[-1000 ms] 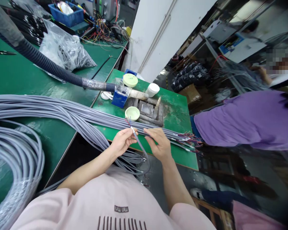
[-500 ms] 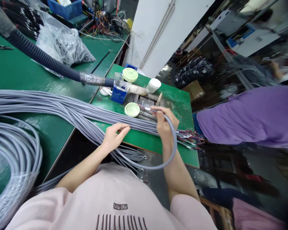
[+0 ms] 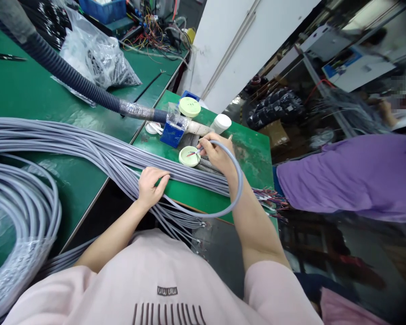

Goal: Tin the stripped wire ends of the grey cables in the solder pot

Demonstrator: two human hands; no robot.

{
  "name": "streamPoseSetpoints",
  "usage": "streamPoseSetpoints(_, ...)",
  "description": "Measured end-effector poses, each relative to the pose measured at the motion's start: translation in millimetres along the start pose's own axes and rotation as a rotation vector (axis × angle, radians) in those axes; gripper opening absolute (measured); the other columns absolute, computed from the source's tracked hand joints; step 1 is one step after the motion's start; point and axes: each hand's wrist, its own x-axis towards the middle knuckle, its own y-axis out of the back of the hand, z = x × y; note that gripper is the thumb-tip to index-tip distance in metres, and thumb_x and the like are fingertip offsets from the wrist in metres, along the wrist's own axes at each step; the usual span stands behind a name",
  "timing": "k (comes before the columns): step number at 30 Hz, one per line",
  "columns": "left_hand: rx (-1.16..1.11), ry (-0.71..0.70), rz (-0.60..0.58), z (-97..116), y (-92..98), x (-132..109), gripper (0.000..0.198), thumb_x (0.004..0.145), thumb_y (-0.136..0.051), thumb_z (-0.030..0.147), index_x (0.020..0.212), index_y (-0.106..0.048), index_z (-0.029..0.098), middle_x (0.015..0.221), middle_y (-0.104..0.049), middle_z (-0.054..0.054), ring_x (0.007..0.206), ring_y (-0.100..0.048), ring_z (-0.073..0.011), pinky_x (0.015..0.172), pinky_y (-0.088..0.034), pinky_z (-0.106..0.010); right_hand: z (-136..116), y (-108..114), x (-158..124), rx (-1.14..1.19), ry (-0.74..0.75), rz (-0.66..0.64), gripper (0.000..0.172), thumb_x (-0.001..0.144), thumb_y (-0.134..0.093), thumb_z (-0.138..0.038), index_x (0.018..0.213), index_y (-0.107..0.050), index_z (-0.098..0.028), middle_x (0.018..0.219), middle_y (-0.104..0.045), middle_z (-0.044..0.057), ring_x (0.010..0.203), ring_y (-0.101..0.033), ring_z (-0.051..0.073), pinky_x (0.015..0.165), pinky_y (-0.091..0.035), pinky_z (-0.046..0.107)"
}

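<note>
My right hand [image 3: 218, 152] pinches a grey cable [image 3: 238, 189] close to its stripped end. The thin coloured wires at that end reach into a small pale-green dish [image 3: 181, 159]. From my right hand the cable curves in a wide loop over the forearm and back towards my left hand [image 3: 151, 186]. That hand lies against the long bundle of grey cables [image 3: 118, 153], its fingers bent together over the looped cable; the grip is partly hidden. More cables with bare wire ends [image 3: 270, 198] lie to the right, beneath my right arm.
A blue box [image 3: 172, 134] stands by the ribbed hose [image 3: 84, 88] and its nozzle. Beyond are a pale-green lid [image 3: 190, 106] and a white pot [image 3: 222, 123]. Coiled cables [image 3: 30, 203] fill the left. A person in a purple sleeve [image 3: 345, 176] is at the right.
My right hand has moved left and away from me, bringing the wire end from beside the dish into it. My left hand has shifted slightly left onto the bundle.
</note>
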Motion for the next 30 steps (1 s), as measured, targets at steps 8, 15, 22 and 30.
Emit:
streamPoseSetpoints(8, -0.001, -0.012, -0.024, -2.2, -0.7, -0.6, 0.012, 0.086, -0.059, 0.026, 0.087, -0.070, 0.021, 0.080, -0.073, -0.005, 0.079, -0.064, -0.0181, 0.079, -0.047, -0.035, -0.3, -15.2, 11.7, -0.124, 0.085, -0.105, 0.020, 0.089, -0.052, -0.030, 0.072, -0.059, -0.021, 0.061, -0.066, -0.001, 0.060, -0.064, 0.015, 0.062, -0.045, 0.025)
streamPoseSetpoints(15, 0.017, 0.019, -0.058, 0.5, 0.3, 0.7, 0.015, 0.087, -0.058, 0.029, 0.085, -0.071, 0.021, 0.080, -0.073, -0.005, 0.080, -0.064, -0.0183, 0.079, -0.047, -0.036, 0.6, -25.0, 14.4, -0.269, 0.131, -0.155, 0.021, 0.091, -0.051, -0.033, 0.076, -0.061, -0.022, 0.065, -0.068, 0.001, 0.060, -0.063, 0.017, 0.061, -0.042, 0.025)
streamPoseSetpoints(22, 0.025, -0.001, -0.025, -1.3, -0.5, -0.8, 0.015, 0.087, -0.057, 0.028, 0.087, -0.070, 0.021, 0.080, -0.072, -0.004, 0.080, -0.064, -0.0181, 0.079, -0.048, -0.036, -3.6, -3.3, 9.8, -0.316, 0.133, -0.089, 0.023, 0.091, -0.049, -0.036, 0.078, -0.063, -0.022, 0.063, -0.067, 0.002, 0.060, -0.063, 0.018, 0.059, -0.042, 0.027)
streamPoseSetpoints(30, 0.033, -0.071, 0.054, -0.9, -1.9, -0.1, 0.011, 0.085, -0.059, 0.023, 0.089, -0.069, 0.022, 0.081, -0.071, -0.004, 0.083, -0.063, -0.0188, 0.081, -0.047, -0.037, 44.3, 43.0, 6.3, -0.300, 0.019, 0.101, 0.023, 0.090, -0.051, -0.034, 0.073, -0.060, -0.021, 0.064, -0.068, 0.001, 0.057, -0.062, 0.016, 0.061, -0.044, 0.027)
